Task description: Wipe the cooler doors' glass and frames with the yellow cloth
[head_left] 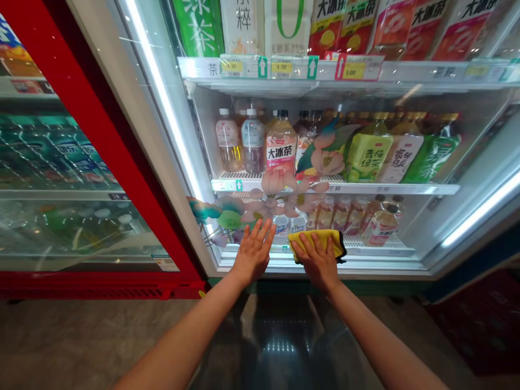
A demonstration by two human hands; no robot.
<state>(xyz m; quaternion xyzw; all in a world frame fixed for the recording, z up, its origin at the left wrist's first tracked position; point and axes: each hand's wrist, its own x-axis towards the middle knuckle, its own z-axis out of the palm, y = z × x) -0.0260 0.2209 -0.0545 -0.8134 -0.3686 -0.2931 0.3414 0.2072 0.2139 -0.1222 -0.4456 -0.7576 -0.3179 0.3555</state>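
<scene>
My left hand [254,253] lies flat with its fingers spread, against the glass door of a lit drinks cooler. Nothing is in it. To its right, my right hand [320,266] presses a folded yellow cloth [337,249] with a dark edge onto the same glass, fingers stretched over it. Both hands are low on the door, in front of the bottom shelf. A flower decal [280,203] in pink and green runs across the glass just above my hands. Part of the cloth is hidden beneath my right fingers.
Bottled drinks [280,143] stand on the cooler's shelves behind the glass, with price tags [281,67] along the upper shelf edge. At the left is a red-framed cooler [134,179]. The floor [60,341] is below, and dark red stacked goods [483,319] are at lower right.
</scene>
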